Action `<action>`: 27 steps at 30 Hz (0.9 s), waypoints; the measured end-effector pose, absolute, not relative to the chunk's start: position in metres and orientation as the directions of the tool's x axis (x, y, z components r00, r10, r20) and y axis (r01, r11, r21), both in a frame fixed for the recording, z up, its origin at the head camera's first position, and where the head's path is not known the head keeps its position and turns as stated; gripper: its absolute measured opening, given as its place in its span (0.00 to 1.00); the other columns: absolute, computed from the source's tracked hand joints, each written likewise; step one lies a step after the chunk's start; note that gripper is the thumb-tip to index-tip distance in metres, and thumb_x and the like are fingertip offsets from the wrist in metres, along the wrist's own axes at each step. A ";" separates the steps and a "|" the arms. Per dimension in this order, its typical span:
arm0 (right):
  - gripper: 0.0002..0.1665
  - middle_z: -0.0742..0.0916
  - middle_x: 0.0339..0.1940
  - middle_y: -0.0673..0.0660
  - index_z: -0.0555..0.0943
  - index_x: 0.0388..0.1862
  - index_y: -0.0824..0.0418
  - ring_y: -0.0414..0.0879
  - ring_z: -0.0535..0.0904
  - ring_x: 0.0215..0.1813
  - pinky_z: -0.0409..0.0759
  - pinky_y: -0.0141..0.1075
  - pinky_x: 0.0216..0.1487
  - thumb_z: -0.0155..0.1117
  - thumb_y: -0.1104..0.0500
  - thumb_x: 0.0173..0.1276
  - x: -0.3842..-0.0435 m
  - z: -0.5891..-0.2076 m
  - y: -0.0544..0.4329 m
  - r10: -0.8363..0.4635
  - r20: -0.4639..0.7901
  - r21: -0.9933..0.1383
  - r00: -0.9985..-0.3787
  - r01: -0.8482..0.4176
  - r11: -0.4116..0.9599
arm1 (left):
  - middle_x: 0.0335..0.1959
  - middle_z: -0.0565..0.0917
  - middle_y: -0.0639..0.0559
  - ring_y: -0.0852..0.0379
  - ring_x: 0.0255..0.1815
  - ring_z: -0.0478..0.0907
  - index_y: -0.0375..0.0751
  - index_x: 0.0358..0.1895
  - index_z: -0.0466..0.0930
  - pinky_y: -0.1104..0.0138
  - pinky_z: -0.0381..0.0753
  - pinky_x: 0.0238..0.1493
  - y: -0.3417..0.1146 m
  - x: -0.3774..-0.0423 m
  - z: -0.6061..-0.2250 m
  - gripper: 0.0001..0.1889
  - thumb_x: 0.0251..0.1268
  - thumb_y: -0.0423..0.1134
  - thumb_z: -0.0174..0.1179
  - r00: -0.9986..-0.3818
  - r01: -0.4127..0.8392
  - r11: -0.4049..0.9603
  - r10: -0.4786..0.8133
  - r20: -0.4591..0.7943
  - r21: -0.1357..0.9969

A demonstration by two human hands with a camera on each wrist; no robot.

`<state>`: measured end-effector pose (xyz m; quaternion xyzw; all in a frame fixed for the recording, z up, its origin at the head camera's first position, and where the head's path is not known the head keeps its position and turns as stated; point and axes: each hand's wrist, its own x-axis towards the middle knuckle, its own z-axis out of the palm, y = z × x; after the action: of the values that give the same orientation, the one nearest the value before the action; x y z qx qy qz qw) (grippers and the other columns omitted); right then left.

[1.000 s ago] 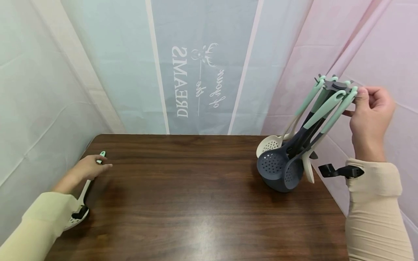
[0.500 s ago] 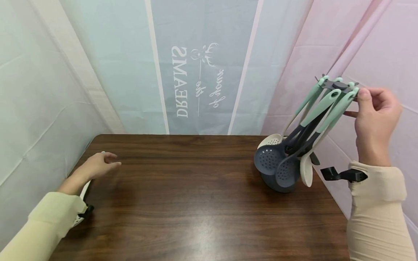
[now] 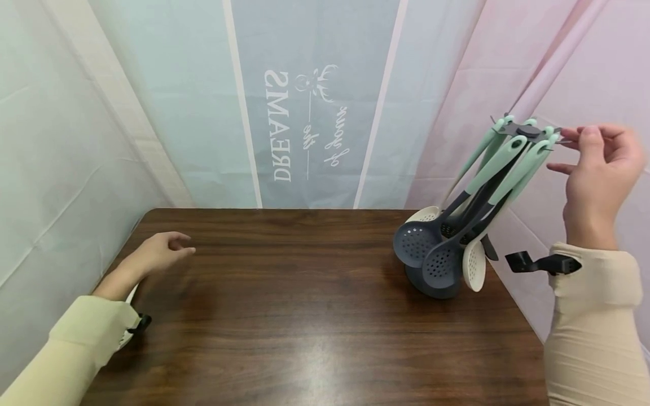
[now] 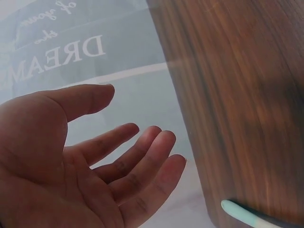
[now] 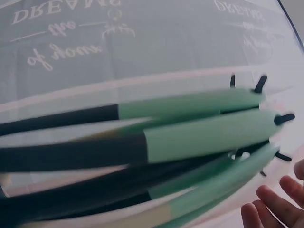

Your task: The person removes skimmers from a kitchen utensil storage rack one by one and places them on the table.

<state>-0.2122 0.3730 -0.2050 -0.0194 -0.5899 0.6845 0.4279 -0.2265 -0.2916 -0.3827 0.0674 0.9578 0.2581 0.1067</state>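
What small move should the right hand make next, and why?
Probably curl the right hand round a mint handle and ease it off its hook: the handles hang on the dark rack close beside that hand, which grips none of them, and the left hand is open, holding nothing.

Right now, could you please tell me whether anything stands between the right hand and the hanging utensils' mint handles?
Only dark hook tips of the rack, which poke out past the mint handles toward the right hand; nothing else visible stands between them.
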 end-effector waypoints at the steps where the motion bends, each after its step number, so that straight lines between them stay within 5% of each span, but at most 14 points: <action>1: 0.06 0.87 0.44 0.57 0.81 0.44 0.64 0.45 0.86 0.47 0.83 0.26 0.26 0.62 0.62 0.76 -0.214 -0.204 0.375 0.592 0.478 -0.826 -0.649 -0.562 0.051 | 0.49 0.82 0.29 0.33 0.48 0.80 0.20 0.68 0.67 0.45 0.80 0.44 -0.290 -0.227 -0.383 0.32 0.77 0.48 0.56 -0.968 0.083 0.856 0.191 -0.163 0.510; 8: 0.11 0.88 0.45 0.57 0.84 0.51 0.68 0.44 0.85 0.44 0.84 0.30 0.27 0.60 0.63 0.77 -0.223 -0.202 0.386 0.419 0.478 -0.838 -0.772 -0.544 -0.044 | 0.47 0.84 0.33 0.36 0.47 0.82 0.22 0.66 0.70 0.44 0.81 0.45 -0.278 -0.228 -0.380 0.30 0.77 0.48 0.58 -0.964 0.163 0.836 0.249 -0.097 0.525; 18: 0.09 0.87 0.39 0.56 0.86 0.43 0.71 0.43 0.85 0.38 0.84 0.29 0.28 0.61 0.67 0.75 -0.228 -0.202 0.385 0.383 0.521 -0.827 -0.762 -0.563 0.005 | 0.45 0.84 0.41 0.43 0.45 0.82 0.27 0.67 0.72 0.51 0.81 0.41 -0.248 -0.231 -0.372 0.28 0.76 0.46 0.60 -0.944 0.260 0.781 0.329 -0.021 0.568; 27: 0.05 0.86 0.31 0.55 0.85 0.37 0.67 0.40 0.85 0.32 0.84 0.28 0.27 0.66 0.66 0.72 -0.230 -0.204 0.386 0.416 0.497 -0.839 -0.761 -0.544 0.008 | 0.50 0.83 0.39 0.40 0.53 0.81 0.31 0.69 0.72 0.51 0.82 0.46 -0.223 -0.234 -0.370 0.26 0.76 0.43 0.60 -0.927 0.295 0.730 0.376 -0.002 0.616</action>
<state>-0.2300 0.3856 -0.2039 0.0513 -0.6222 0.7025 0.3416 -0.2337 -0.2231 -0.3696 0.1807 0.9280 0.3197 0.0632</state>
